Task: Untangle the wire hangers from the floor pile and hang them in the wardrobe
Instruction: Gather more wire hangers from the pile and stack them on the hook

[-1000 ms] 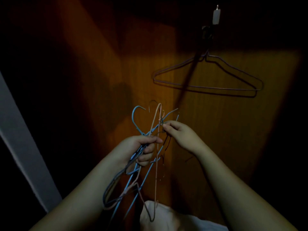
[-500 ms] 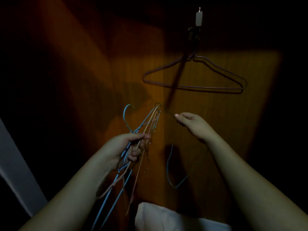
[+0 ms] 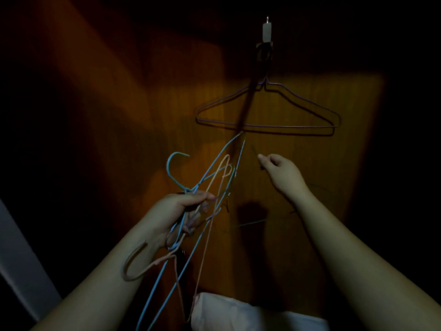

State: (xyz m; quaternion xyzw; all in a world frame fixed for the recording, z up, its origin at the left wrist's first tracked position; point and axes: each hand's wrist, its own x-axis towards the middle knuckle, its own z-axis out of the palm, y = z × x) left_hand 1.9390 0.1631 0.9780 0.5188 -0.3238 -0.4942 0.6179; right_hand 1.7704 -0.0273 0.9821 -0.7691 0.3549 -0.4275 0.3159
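Hangers (image 3: pixel 210 187) bunch in the left hand (image 3: pixel 176 211), gripped; right hand (image 3: pixel 281 173) pinches one dark hanger (image 3: pixel 253 222), just below the hung hanger (image 3: pixel 267 115).

blue and pink wire hangers (image 3: pixel 202 211): tangled bunch, upright | purple hanger (image 3: pixel 267 111): hung (on wardrobe hook)

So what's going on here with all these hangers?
A person is sorting tangled wire hangers in front of a dim wooden wardrobe panel. The left hand grips a bunch of blue and pink wire hangers. The right hand pinches a thin dark wire hanger, held apart from the bunch. One purple wire hanger already hangs from a small wall hook above.
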